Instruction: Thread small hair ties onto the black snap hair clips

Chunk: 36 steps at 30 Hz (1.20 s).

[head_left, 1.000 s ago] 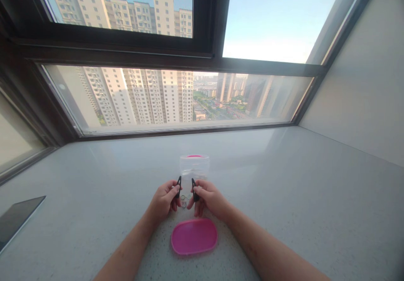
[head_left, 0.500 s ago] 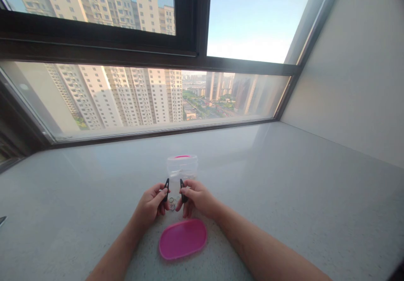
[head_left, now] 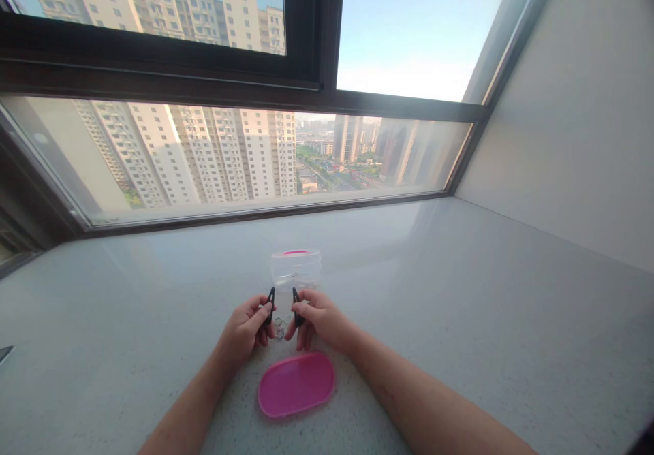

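My left hand (head_left: 248, 320) pinches a black snap hair clip (head_left: 270, 304), held upright between thumb and fingers. A second black snap hair clip (head_left: 296, 307) is gripped the same way in my right hand (head_left: 315, 317). The two clips stand apart, facing each other across a small gap. Between and below them, several small rings (head_left: 278, 327) lie on the counter, partly hidden by my fingers. Just beyond my hands is a clear zip bag (head_left: 295, 264) with a pink strip at its top. A pink oval tray (head_left: 296, 385) lies nearer to me, below both hands.
The pale speckled counter (head_left: 434, 305) runs back to a dark window frame (head_left: 255, 214) and meets a white wall (head_left: 572, 135) on the right. At the far left edge a small flat object (head_left: 5, 353) is cut off by the picture.
The view has shifted very slightly. Both hands keep their hold on the clips, and nothing else has visibly moved.
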### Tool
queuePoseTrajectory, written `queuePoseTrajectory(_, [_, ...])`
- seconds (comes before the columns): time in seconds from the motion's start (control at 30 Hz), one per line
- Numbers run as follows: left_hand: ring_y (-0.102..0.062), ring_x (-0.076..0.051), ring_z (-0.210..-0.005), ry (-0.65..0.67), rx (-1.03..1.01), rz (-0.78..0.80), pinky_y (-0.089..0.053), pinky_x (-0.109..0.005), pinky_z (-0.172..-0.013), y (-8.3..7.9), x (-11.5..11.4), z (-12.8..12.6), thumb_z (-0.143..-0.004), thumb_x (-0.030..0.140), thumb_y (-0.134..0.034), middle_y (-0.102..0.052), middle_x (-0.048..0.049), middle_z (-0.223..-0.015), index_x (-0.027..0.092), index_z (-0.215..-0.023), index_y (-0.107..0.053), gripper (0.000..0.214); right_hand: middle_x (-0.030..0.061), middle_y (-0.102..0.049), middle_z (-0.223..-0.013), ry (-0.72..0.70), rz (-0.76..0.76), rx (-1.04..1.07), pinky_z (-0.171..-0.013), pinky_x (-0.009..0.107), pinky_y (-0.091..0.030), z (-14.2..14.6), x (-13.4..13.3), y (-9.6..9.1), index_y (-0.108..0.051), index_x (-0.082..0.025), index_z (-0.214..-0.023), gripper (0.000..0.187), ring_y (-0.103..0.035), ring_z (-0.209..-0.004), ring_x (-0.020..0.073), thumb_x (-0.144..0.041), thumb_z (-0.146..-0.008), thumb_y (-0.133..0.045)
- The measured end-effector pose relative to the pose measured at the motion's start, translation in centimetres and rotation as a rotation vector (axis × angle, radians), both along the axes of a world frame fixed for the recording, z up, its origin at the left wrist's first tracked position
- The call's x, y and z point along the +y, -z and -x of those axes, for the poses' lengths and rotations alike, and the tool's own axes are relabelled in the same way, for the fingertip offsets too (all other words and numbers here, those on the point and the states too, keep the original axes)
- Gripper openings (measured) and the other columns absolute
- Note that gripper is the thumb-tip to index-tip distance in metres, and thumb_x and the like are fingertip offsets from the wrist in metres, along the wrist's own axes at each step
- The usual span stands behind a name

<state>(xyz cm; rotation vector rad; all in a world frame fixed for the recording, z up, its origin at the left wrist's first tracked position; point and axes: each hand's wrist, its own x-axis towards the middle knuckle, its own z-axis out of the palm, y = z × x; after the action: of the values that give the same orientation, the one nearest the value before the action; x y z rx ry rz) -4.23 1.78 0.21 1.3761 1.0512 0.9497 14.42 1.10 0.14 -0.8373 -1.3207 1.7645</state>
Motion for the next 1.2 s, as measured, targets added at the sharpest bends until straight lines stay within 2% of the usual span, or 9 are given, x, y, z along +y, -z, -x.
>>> queuePoseTrajectory(0.33, [-0.046, -0.010, -0.033, -0.036, 0.012, 0.018, -0.029, -0.019, -0.036, 0.18, 0.06, 0.01, -0.077, 0.048, -0.057, -0.063, 0.0010, -0.045, 0.016, -0.079, -0.056, 0.032, 0.0015, -0.067, -0.060, 0.009, 0.009, -0.019, -0.034, 0.020, -0.041, 0.06, 0.03, 0.11, -0.046, -0.018, -0.097, 0.029, -0.057, -0.037, 0.0147, -0.040, -0.080, -0.055])
queuePoseTrajectory(0.67, [-0.046, -0.010, -0.033, -0.035, 0.006, 0.027, -0.030, -0.019, -0.036, 0.11, 0.04, -0.01, -0.077, 0.048, -0.059, -0.062, 0.0014, -0.045, 0.016, -0.080, -0.056, 0.032, 0.0024, -0.068, -0.061, -0.010, 0.000, -0.022, -0.033, 0.021, -0.041, 0.16, -0.04, -0.08, -0.048, -0.017, -0.093, 0.023, -0.056, -0.036, 0.0140, -0.035, -0.080, -0.055])
queuePoseTrajectory(0.83, [-0.046, -0.010, -0.034, -0.022, -0.008, 0.021, -0.032, -0.019, -0.036, 0.36, 0.02, 0.14, -0.077, 0.049, -0.058, -0.062, 0.0017, -0.045, 0.016, -0.080, -0.056, 0.033, 0.0017, -0.067, -0.061, -0.019, 0.001, -0.018, -0.035, 0.021, -0.043, 0.21, -0.14, 0.00, -0.048, -0.017, -0.093, 0.026, -0.056, -0.036, 0.0135, -0.037, -0.079, -0.056])
queuePoseTrajectory(1.2, [-0.046, -0.010, -0.033, -0.037, 0.010, 0.017, -0.032, -0.019, -0.036, -0.21, -0.10, -0.11, -0.076, 0.048, -0.059, -0.062, 0.0013, -0.044, 0.016, -0.078, -0.057, 0.032, 0.0016, -0.067, -0.061, -0.023, -0.003, -0.038, -0.038, 0.021, -0.043, 0.15, -0.03, 0.13, -0.048, -0.017, -0.093, 0.028, -0.056, -0.039, 0.0131, -0.040, -0.079, -0.056])
